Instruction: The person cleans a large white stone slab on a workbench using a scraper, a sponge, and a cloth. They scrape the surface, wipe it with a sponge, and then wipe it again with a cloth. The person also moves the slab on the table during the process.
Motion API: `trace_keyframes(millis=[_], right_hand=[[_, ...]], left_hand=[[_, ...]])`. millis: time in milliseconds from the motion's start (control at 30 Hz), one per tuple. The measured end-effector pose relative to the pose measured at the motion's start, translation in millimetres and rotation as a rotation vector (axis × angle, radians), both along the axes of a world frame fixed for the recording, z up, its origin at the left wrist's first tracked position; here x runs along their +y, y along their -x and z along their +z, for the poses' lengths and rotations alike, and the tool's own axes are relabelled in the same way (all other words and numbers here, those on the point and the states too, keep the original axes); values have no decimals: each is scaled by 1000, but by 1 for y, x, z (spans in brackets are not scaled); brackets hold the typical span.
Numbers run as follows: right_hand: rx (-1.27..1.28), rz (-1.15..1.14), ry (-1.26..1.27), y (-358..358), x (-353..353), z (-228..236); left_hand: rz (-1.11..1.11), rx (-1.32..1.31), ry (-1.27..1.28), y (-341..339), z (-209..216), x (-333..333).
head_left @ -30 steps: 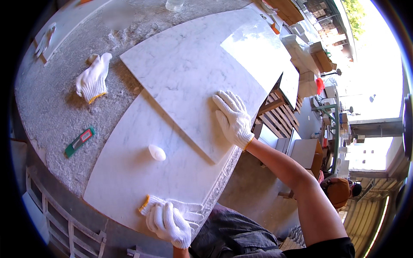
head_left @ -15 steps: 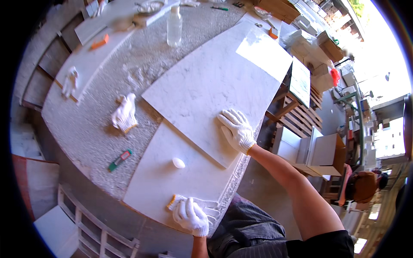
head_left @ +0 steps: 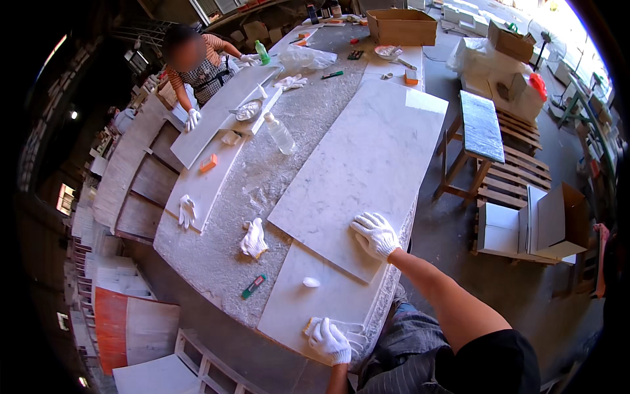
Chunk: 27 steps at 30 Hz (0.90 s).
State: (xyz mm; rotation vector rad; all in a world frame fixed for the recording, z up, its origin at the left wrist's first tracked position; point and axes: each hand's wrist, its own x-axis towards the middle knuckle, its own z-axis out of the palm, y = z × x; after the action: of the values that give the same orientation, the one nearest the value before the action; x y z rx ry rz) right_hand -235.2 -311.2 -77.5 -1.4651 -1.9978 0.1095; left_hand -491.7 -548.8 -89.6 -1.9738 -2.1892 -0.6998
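My right hand, in a white knit glove, lies spread on the near corner of a grey-veined white slab. That slab partly overlaps a second pale slab below it. My left hand, also gloved, is at the near end of the lower slab, its fingers curled over a loose white glove; its fingertips are partly hidden. A small white egg-shaped piece sits between the hands on the lower slab. Left of it are a green-and-red tool and a crumpled white glove.
A clear bottle stands mid-table. Across the table, a gloved person is beside another slab. Nearby are a bowl and an orange block. Cardboard boxes, a stool and pallets stand farther off.
My view has swung up and left, bringing the other person and the table's far end into sight. Both my hands keep nearly the same places on the slabs.
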Motion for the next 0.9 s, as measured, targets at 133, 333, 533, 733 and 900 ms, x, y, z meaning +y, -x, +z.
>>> trace_keyframes(millis=[133,333,533,733,900], right_hand=[[-3,66,27,-19,-4,-6],[-262,27,206,-135,14,21],[-482,-310,46,-262,49,12],[-362,-236,295,-252,75,1],[-439,-58,345,-236,85,20]], left_hand=[[16,12,45,-7,1,0],[44,47,65,-8,1,-5],[55,66,98,-14,4,-3],[97,132,95,-15,-2,0],[131,105,117,-15,-7,-3]])
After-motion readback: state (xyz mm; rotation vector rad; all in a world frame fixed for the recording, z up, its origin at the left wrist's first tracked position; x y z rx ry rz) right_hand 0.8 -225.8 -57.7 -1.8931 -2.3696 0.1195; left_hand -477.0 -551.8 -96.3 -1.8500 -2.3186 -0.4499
